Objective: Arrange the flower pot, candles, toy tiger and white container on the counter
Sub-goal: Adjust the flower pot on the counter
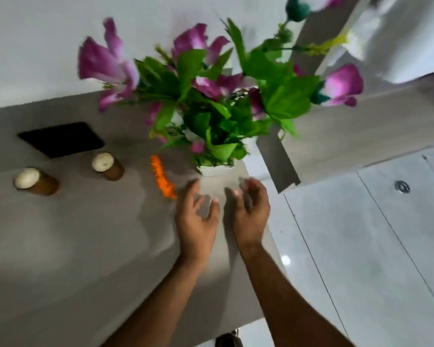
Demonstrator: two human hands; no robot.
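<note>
The grey counter (pixel 73 246) runs under both forearms and out well beyond the fingertips, its edge lying just outside the right hand, where pale floor tiles (pixel 373 234) begin. Straight ahead of the two hands stands the flower pot (pixel 217 169), a white square container of which only the near rim and a strip of wall show under a spread of green leaves and purple flowers (pixel 105 63) that fans out far wider than the pot itself. The left hand (pixel 195 221) and the right hand (pixel 251 216) hover side by side just short of the pot, apart from it and from each other, palms facing inward, fingers loosely curled and open, holding nothing. A black rectangular panel (pixel 62 139) lies flat on the counter well out from the left hand. Two candles in brown holders stand on that same side, one (pixel 107 166) nearer the left hand and the other (pixel 35 181) farther out. Just beyond the left fingertips lies an orange object (pixel 162 177), too blurred to identify.
</note>
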